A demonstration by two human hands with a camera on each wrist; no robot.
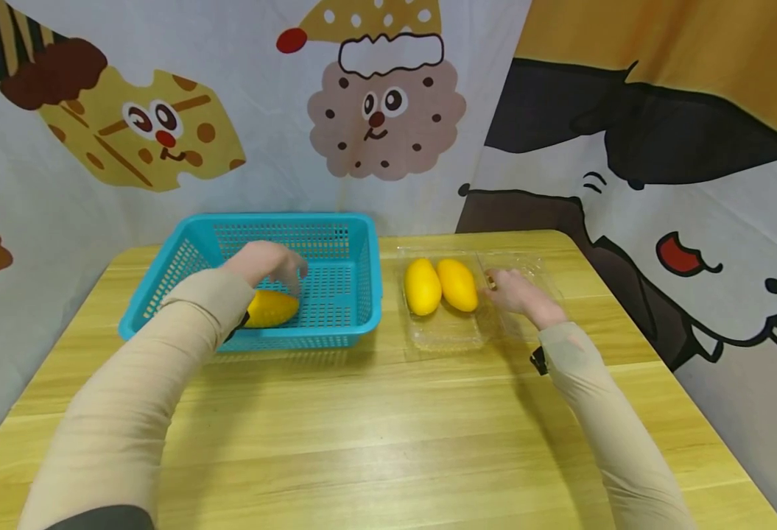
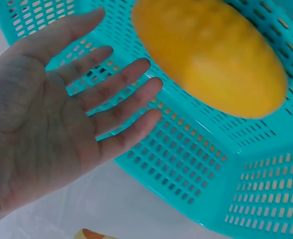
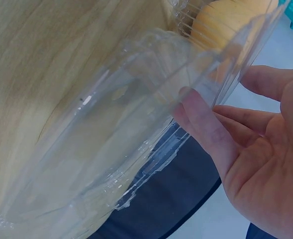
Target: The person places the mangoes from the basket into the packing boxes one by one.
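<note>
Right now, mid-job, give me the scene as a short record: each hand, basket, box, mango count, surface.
left hand: at the basket, fingers spread, holding nothing
right hand: holds the box's clear plastic
basket: blue, slotted, to the person's left; one mango in it
box: clear, right of the basket; two mangoes side by side in its left half
mangoes in view: three
surface: wooden table
</note>
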